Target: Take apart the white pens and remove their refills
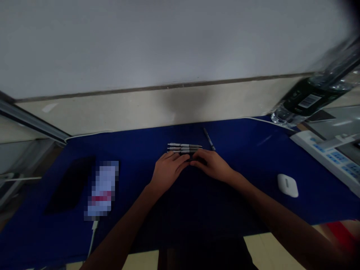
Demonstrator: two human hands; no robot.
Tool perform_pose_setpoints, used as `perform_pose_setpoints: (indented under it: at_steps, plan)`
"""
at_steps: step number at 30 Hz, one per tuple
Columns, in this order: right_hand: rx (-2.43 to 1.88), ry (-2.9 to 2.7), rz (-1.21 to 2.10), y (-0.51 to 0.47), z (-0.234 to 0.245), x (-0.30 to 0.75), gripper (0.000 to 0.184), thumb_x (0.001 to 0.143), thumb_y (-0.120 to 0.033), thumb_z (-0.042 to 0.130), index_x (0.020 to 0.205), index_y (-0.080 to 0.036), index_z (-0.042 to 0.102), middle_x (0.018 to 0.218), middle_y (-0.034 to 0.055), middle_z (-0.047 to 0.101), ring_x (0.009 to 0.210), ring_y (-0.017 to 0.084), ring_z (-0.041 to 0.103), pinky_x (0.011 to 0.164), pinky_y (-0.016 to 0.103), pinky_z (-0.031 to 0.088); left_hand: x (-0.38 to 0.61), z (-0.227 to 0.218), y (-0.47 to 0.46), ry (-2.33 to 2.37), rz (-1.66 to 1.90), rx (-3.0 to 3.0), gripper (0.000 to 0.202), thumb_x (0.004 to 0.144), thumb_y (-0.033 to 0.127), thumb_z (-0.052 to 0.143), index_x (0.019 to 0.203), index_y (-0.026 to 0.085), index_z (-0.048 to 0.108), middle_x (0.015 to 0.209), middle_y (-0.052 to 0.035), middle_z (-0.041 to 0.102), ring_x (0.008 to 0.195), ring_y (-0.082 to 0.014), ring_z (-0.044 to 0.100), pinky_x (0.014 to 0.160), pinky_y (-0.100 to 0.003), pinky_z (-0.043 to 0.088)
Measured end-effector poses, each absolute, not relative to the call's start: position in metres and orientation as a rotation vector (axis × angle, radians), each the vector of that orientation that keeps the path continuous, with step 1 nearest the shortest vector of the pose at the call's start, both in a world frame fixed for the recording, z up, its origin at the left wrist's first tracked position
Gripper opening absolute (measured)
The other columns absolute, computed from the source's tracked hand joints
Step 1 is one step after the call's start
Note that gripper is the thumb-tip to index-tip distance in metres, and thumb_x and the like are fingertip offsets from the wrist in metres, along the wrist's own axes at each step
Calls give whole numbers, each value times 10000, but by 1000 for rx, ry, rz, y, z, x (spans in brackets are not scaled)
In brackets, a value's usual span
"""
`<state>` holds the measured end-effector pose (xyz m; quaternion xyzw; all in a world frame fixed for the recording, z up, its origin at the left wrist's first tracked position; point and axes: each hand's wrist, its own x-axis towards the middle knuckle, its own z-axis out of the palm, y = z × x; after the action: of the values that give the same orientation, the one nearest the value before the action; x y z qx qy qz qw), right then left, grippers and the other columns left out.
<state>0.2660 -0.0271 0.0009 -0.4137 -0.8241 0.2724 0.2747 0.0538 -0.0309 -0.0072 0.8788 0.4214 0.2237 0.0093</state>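
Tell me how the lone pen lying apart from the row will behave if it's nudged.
The lone pen will probably roll sideways, since its slim barrel lies on a flat-looking blue tabletop; a clip, too small to make out, might stop it. It should stay stiff, being straight and thin, and likely feels light given how slender it looks.

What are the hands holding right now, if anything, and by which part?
It cannot be told: the left hand is at the whitish ends of the stacked row of pens, the right hand at their greyish ends, but any grip is hidden.
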Motion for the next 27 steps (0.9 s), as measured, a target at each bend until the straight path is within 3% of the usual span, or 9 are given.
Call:
perform_pose_setpoints:
  at_steps: [4,10,19,25,27]
  plan:
    - [-1137,-2235,676,-28,0,265,218,973,-338,496,892,-174,615,837,40,636,749,156,590,654,262,402,55,-8,-32,1337,697,2681,262,989,394,459,1059,232,651,871,-10,690,850,-190,605,794,-326,439]
    - [-1199,-2208,719,-28,1,262,387,999,-350,426,681,-166,547,642,6,578,583,117,524,573,256,327,58,-7,-32,1293,717,2666,279,989,398,456,1031,223,669,859,-18,688,844,-192,610,797,-332,459]
    - [-1231,-2079,971,-29,7,262,458,995,-409,399,639,-165,550,587,-13,551,540,102,477,534,249,294,58,-5,-33,1257,719,2680,267,984,383,472,1055,215,667,787,-19,652,791,-183,602,784,-328,478]
    - [-1259,-2044,889,-24,8,270,379,981,-385,443,715,-163,598,613,-6,569,538,106,495,539,244,312,53,-7,-27,1313,962,2505,232,948,318,559,1140,216,640,1059,-56,662,1015,-206,607,904,-353,489]
    - [-1298,-1981,917,-22,9,273,403,983,-421,424,728,-166,605,578,-15,540,498,98,465,508,239,301,50,-4,-26,1384,1031,2342,274,928,309,592,1189,232,623,1111,-52,663,995,-195,632,882,-339,510]
